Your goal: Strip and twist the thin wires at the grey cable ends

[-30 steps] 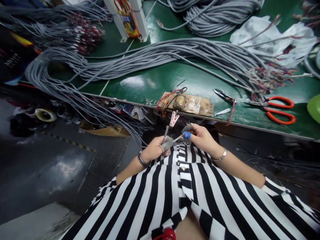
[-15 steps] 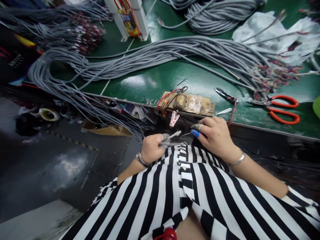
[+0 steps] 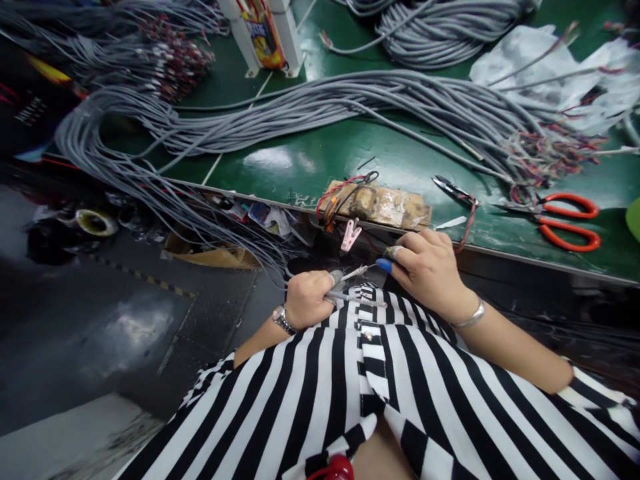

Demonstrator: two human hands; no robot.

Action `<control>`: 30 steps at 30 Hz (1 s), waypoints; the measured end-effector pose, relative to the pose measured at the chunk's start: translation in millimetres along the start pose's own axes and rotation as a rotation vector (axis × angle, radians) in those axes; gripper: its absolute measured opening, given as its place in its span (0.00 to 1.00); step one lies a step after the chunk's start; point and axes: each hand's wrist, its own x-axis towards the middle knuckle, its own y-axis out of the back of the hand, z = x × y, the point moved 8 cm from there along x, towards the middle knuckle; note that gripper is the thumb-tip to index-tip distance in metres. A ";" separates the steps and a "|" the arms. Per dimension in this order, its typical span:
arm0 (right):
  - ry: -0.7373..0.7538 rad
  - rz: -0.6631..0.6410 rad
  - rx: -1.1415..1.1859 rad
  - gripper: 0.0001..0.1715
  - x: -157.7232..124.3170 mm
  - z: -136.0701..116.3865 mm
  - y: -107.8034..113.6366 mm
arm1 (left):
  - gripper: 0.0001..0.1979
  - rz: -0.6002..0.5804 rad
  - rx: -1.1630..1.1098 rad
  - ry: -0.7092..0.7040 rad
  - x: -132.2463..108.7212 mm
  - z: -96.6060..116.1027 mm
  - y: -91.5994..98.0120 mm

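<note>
My left hand (image 3: 311,297) is closed around grey cable (image 3: 357,298) in front of my striped shirt. Two ends stick out to the right of its fist, the upper one a pale, frayed cable end (image 3: 356,273). My right hand (image 3: 425,272) pinches a thin strand at the tip of that upper end, between a blue-covered thumb and a taped finger. The strand is too fine to name surely, but looks like a wire. A pink clothespin (image 3: 351,235) hangs at the table edge just beyond both hands.
Long grey cables (image 3: 280,113) lie across the green table (image 3: 270,160) and droop over its edge at left. Near the front edge are a wooden block (image 3: 395,205), nippers (image 3: 453,190) and orange-handled scissors (image 3: 567,220). A plastic bag (image 3: 525,57) lies at back right.
The upper cable end now reaches close to my right fingers, the gap between them smaller. The lower cable end sticks out further right. Both hands have shifted slightly.
</note>
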 end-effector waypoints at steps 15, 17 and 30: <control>-0.208 -0.089 0.510 0.20 -8.2 5.7 -53.8 | 0.05 0.003 0.006 -0.024 2.7 1.8 3.5; -0.090 -0.034 0.313 0.16 -5.6 -3.9 -36.7 | 0.05 0.013 -0.024 -0.008 4.2 0.9 6.6; -0.206 0.008 0.193 0.14 -13.4 -4.8 -42.8 | 0.05 -0.070 -0.125 -0.051 3.5 5.0 -5.7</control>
